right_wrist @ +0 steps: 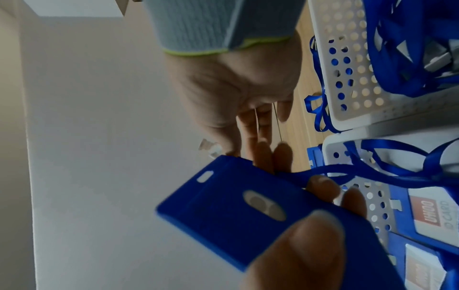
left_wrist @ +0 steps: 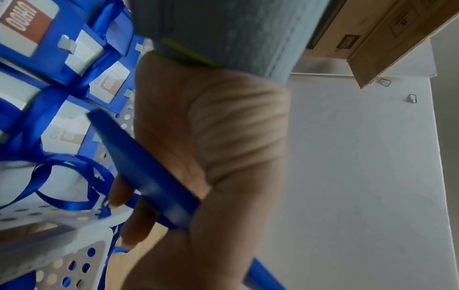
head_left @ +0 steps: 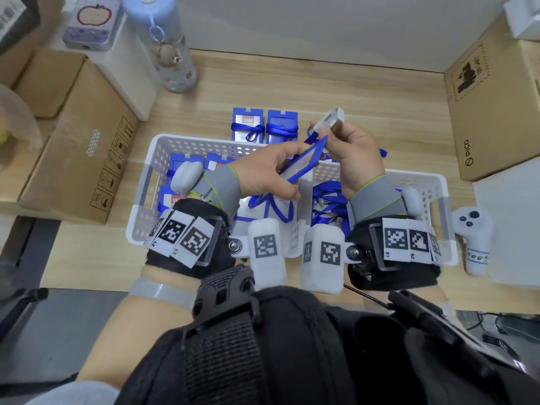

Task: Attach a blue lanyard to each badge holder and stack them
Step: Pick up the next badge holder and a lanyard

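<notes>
My left hand grips a blue badge holder tilted above the white basket; its edge crosses my palm, and its slotted back faces the right wrist camera under my left thumb. My right hand pinches the clear clip of a blue lanyard just above the holder's top end. The lanyard trails down into the basket. Two badge holders wrapped in lanyards lie on the table behind the basket.
The basket's left compartment holds several badge holders, its right one loose lanyards. Cardboard boxes stand at left and right. A water bottle stands back left, a white controller right of the basket.
</notes>
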Demonstrator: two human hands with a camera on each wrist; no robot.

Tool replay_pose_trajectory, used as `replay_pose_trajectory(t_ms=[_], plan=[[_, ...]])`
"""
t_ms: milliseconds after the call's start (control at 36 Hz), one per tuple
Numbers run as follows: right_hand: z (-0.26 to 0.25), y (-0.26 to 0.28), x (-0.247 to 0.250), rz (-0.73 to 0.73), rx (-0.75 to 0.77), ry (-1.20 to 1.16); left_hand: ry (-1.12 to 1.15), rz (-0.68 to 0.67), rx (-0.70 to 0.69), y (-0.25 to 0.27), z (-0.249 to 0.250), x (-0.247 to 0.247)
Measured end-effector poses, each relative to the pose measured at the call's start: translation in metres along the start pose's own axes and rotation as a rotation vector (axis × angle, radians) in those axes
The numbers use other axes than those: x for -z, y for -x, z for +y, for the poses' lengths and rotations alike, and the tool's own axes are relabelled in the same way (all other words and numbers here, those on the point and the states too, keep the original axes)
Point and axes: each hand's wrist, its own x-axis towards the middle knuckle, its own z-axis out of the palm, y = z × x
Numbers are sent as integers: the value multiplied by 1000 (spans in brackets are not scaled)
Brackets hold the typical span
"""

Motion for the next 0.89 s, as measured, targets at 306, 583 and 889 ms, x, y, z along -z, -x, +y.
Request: replay_pose_trajectory(t_ms=[306, 583, 889], plan=[[-12, -4, 16, 97, -24, -596, 194, 47, 24, 8, -19, 1], [1, 1, -1, -137, -266, -192, 509, -49, -224, 1, 12, -3], [27, 3, 18, -371, -406, -46, 710, -3, -300, -1, 6, 8]])
